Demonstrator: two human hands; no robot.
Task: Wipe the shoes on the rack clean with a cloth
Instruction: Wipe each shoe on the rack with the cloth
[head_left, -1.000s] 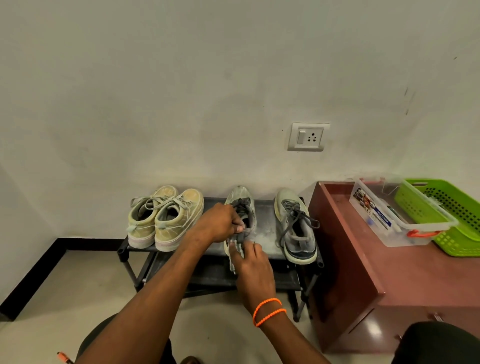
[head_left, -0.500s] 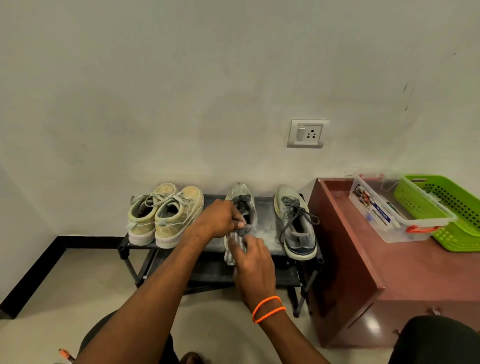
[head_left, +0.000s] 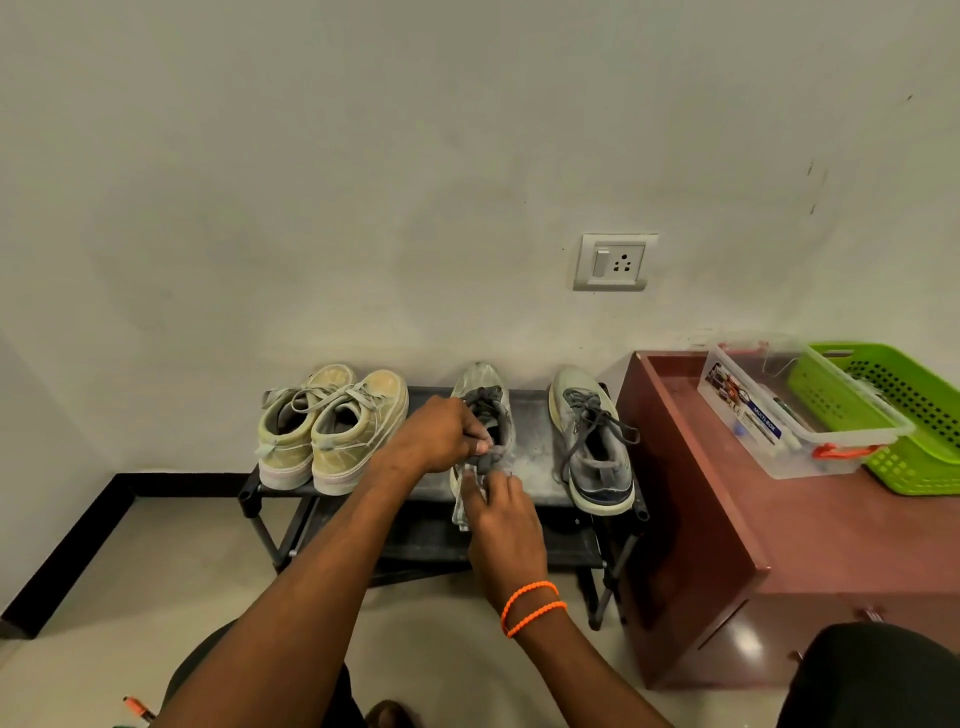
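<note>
The left hand (head_left: 441, 434) grips the collar of a dusty grey shoe (head_left: 483, 384) on the rack (head_left: 535, 467), while the right hand (head_left: 501, 512) fingers pinch a pale cloth (head_left: 462, 506) against its heel

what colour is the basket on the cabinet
Bright green basket, perforated sides; the head view shows it.

Plain pale wall (head_left: 363, 156) with switch socket (head_left: 614, 262), beige floor (head_left: 156, 597), black skirting (head_left: 67, 551), reddish-brown cabinet (head_left: 779, 545) at right
</note>
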